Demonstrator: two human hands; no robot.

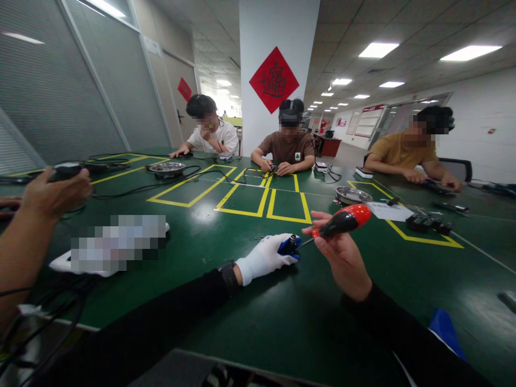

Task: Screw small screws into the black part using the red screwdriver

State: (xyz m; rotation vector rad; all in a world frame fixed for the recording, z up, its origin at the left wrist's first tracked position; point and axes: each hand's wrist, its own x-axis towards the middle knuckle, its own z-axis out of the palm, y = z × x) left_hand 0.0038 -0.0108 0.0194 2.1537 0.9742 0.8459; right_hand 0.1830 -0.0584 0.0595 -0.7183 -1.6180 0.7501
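My left hand (271, 255), in a white glove with blue on the fingers, is closed around a small black cylindrical part (291, 244) with a metallic end. Bare and raised slightly to the right, my right hand (342, 258) grips a screwdriver (342, 221) with a red and black handle. The screwdriver's thin shaft points down and left to the black part. Its tip is hidden at the gloved fingers, so I cannot tell whether it sits in a screw. Some tiny loose pieces (260, 237) lie on the table just behind the glove.
The green table (226, 328) carries yellow tape rectangles and cables. Metal bowls (352, 194) stand farther back. Several black parts (428, 222) lie at right beside a paper sheet (390, 211). A white object (60, 263) is at left, near another person's hand (56, 193). Three people sit opposite.
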